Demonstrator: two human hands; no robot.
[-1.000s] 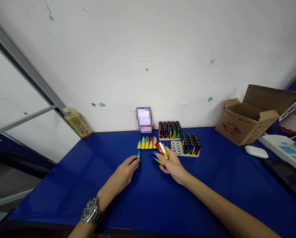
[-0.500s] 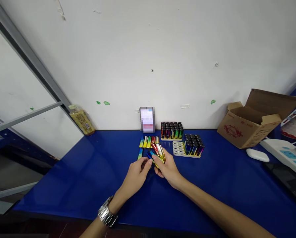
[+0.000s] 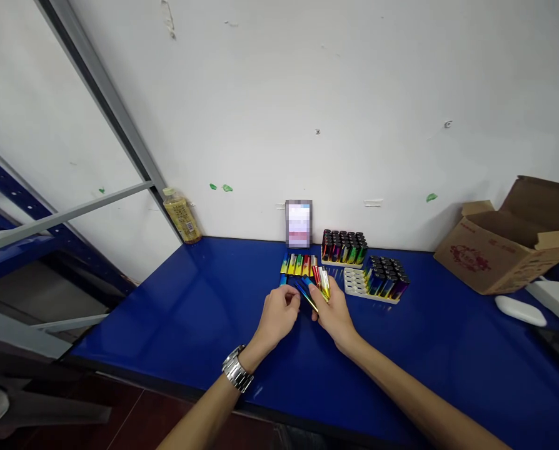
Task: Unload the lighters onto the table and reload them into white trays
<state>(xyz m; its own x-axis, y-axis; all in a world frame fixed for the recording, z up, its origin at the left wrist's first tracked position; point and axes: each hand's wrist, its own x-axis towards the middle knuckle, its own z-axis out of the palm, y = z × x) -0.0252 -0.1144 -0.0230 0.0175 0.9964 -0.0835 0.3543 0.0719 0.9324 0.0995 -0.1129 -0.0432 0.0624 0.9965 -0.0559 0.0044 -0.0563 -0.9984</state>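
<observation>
My right hand point(image 3: 334, 312) is closed round several slim, shiny metallic tubes point(image 3: 324, 280), red, silver and blue fading to gold. One blue tube point(image 3: 306, 296) slants out apart from that bundle, its lower end at my right fingers. Just left of it is my left hand point(image 3: 279, 310), fingers curled in a pinch; whatever they may hold is hidden. A row of similar coloured tubes point(image 3: 299, 265) lies on the table beyond my hands. One more blue tube point(image 3: 283, 279) lies partly behind my left hand.
Black-topped colourful cylinders fill a rear white rack point(image 3: 342, 263); the front white rack point(image 3: 354, 282) has bare holes at its left. A phone-like screen point(image 3: 299, 225) leans on the wall. A bottle point(image 3: 182, 217), an open carton point(image 3: 471, 253) and a white mouse point(image 3: 520, 310) stand around the blue table point(image 3: 176, 312).
My view has turned left, so everything sits further right. A blue tube now sticks out separately from the bundle in my right hand, and my left fingers have drawn slightly away from that bundle.
</observation>
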